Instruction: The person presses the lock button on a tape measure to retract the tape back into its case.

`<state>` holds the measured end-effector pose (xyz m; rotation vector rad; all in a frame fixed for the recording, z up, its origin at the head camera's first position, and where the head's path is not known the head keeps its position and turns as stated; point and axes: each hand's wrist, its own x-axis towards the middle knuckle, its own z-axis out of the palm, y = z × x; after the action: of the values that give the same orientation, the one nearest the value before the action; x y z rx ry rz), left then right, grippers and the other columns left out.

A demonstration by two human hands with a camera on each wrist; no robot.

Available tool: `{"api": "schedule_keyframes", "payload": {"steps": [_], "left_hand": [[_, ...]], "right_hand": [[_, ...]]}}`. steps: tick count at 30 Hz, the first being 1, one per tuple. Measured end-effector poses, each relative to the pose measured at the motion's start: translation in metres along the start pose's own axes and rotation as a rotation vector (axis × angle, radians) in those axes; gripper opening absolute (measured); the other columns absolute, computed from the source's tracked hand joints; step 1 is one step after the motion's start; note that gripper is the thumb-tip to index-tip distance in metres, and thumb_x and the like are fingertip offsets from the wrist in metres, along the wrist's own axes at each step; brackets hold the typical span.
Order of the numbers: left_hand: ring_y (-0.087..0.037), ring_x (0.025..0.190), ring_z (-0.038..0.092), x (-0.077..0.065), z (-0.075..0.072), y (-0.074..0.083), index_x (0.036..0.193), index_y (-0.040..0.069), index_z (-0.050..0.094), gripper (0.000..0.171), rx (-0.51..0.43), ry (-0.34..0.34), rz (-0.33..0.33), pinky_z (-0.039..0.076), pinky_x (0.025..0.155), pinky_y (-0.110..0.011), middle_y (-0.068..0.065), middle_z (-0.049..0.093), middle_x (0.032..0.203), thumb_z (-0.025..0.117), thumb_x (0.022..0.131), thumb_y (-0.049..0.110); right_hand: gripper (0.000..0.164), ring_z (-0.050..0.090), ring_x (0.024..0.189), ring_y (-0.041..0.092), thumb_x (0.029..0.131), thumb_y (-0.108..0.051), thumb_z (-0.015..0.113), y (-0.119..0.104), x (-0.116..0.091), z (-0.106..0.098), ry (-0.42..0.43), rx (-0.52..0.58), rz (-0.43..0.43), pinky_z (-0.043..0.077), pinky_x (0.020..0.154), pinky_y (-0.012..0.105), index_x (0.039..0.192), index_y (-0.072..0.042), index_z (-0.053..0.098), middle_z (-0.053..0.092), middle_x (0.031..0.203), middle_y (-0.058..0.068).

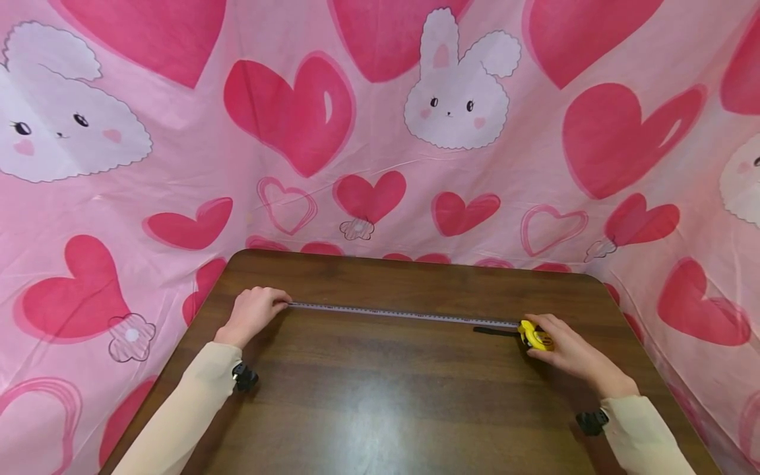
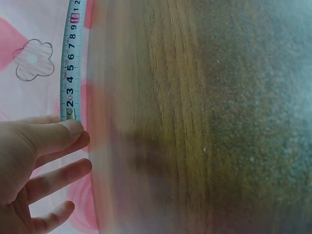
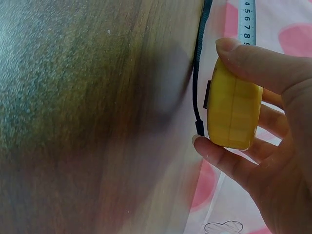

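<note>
A tape measure spans between both hands over the wooden table, its blade [image 1: 380, 312] pulled out long and straight. My left hand [image 1: 254, 315] pinches the blade's end between thumb and forefinger; in the left wrist view the low numbers of the blade [image 2: 72, 73] start right at the fingertips. On the right, my right hand [image 1: 567, 349] grips the yellow case [image 1: 536, 336], thumb over its top in the right wrist view, where the case [image 3: 234, 107] fills the grasp. From the case hangs a black wrist strap [image 3: 197, 73], pointing left in the head view.
The brown wooden table [image 1: 368, 369] has rounded far corners. Behind it and at both sides hangs a pink cloth [image 1: 380, 158] with hearts and white rabbits. Each wrist carries a small black camera, one on the left wrist [image 1: 244, 377] and one on the right [image 1: 592, 422].
</note>
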<state>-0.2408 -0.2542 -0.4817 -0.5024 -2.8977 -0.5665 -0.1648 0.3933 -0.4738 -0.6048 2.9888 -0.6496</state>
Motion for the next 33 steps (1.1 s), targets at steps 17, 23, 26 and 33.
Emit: {"api": "schedule_keyframes", "payload": {"steps": [17, 23, 26, 33], "left_hand": [[-0.03, 0.086, 0.072, 0.0035, 0.0039, 0.0044, 0.102, 0.013, 0.083, 0.013, 0.021, -0.005, 0.011, 0.058, 0.082, -0.053, -0.009, 0.079, 0.098, 0.083, 0.089, 0.013], [-0.031, 0.087, 0.073, 0.0045, 0.0055, 0.0055, 0.1, 0.013, 0.083, 0.011, 0.02, 0.01, 0.022, 0.058, 0.08, -0.052, -0.008, 0.08, 0.097, 0.083, 0.089, 0.012], [-0.03, 0.086, 0.074, 0.005, 0.0055, 0.0047, 0.097, 0.014, 0.083, 0.008, 0.039, 0.026, 0.038, 0.057, 0.076, -0.052, -0.006, 0.08, 0.095, 0.083, 0.089, 0.012], [-0.03, 0.084, 0.074, 0.0045, 0.0057, 0.0041, 0.096, 0.014, 0.083, 0.006, 0.035, 0.021, 0.034, 0.057, 0.074, -0.053, -0.006, 0.08, 0.095, 0.082, 0.09, 0.014]], "right_hand": [[0.068, 0.058, 0.115, 0.038, 0.089, -0.025, 0.083, -0.0026, 0.0052, 0.0022, -0.015, -0.007, 0.011, 0.048, 0.1, 0.067, 0.143, 0.003, 0.053, 0.06, 0.132, 0.022], [0.068, 0.058, 0.115, 0.037, 0.089, -0.025, 0.084, -0.0006, 0.0067, 0.0046, -0.01, -0.012, 0.007, 0.048, 0.1, 0.066, 0.143, 0.002, 0.053, 0.059, 0.133, 0.022], [0.068, 0.059, 0.113, 0.037, 0.088, -0.024, 0.085, 0.0007, 0.0076, 0.006, 0.009, -0.032, -0.013, 0.049, 0.098, 0.064, 0.142, 0.004, 0.055, 0.06, 0.131, 0.022], [0.067, 0.06, 0.112, 0.036, 0.087, -0.021, 0.086, 0.0008, 0.0092, 0.0056, 0.023, -0.041, -0.033, 0.05, 0.098, 0.063, 0.14, 0.004, 0.055, 0.061, 0.129, 0.021]]}}
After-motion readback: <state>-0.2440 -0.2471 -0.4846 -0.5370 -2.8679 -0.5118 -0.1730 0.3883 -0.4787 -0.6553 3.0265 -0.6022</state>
